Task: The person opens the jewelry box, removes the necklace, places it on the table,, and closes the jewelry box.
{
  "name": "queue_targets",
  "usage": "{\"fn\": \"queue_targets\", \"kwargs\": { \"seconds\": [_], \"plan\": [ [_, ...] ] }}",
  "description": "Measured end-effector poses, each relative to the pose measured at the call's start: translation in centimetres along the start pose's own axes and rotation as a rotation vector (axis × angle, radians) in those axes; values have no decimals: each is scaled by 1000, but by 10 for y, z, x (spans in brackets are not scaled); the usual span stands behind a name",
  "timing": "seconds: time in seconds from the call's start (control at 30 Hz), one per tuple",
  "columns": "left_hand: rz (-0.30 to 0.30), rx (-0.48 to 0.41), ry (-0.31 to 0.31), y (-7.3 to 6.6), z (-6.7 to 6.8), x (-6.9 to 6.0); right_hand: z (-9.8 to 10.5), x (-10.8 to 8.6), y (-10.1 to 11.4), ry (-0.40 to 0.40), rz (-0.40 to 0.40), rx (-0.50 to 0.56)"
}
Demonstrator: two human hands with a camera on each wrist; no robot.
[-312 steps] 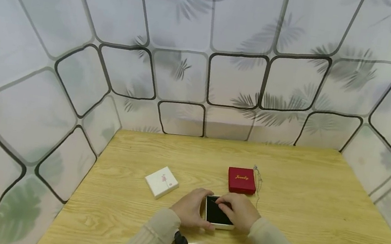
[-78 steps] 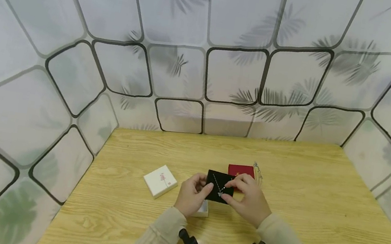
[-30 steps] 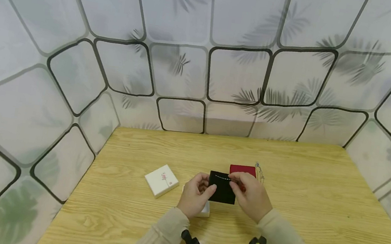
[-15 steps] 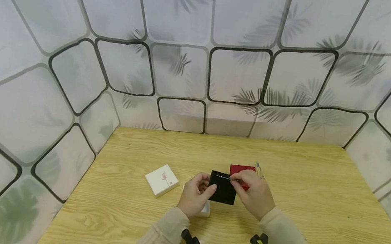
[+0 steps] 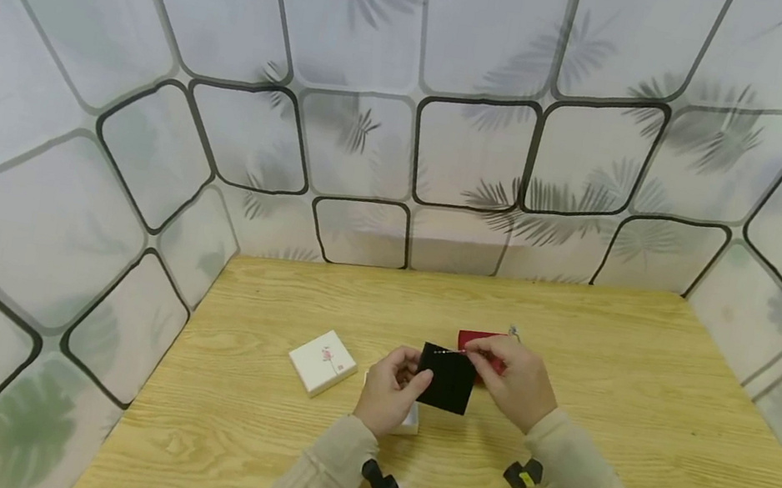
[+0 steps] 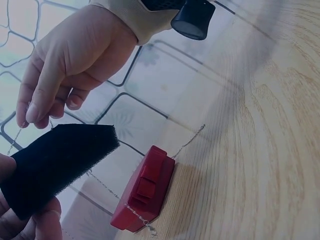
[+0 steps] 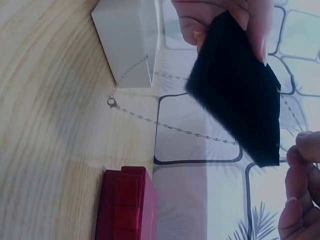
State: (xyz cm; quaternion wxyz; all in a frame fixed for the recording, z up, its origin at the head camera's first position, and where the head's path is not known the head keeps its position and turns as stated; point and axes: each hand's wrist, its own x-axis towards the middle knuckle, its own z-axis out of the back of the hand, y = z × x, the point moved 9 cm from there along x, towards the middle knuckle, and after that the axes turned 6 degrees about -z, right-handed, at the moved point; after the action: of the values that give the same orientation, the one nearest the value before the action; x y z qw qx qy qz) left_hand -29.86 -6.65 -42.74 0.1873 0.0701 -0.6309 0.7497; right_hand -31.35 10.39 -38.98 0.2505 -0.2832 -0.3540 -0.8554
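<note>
My left hand holds a black velvet jewelry-box insert by its left side, thumb on the front face. At its upper edge, my right hand pinches a thin silver necklace between thumb and fingertips. The right wrist view shows the necklace chain hanging behind the insert, its clasp dangling low near the table. From the left wrist side, the fingers of the right hand are just above the insert's edge. No pendant can be made out now.
Behind the right hand lies a red jewelry box, with another silver chain beside it. A white box lid lies to the left. The white box base is partly hidden under the left hand. Wooden table spreads around.
Earlier the insert sat in the white box; later it was held up with a pendant on its front. Lately my right hand has drawn the chain rightward, and the insert has tilted slightly.
</note>
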Motion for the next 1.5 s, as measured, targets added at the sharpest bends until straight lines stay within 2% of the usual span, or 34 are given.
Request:
{"fn": "queue_targets", "kwargs": {
  "seconds": [0.7, 1.0, 1.27, 1.5],
  "plan": [
    [-24, 19, 0, -4, 3, 0, 1, 6, -9, 59, -26, -10],
    [-39, -22, 6, -4, 4, 0, 4, 10, -7, 55, 27, -21],
    [-71, -26, 22, -7, 3, 0, 9, 12, -9, 20, 30, -19],
    [-54, -56, 42, -4, 2, 0, 12, 14, -12, 10, 27, -17]
  ]
}}
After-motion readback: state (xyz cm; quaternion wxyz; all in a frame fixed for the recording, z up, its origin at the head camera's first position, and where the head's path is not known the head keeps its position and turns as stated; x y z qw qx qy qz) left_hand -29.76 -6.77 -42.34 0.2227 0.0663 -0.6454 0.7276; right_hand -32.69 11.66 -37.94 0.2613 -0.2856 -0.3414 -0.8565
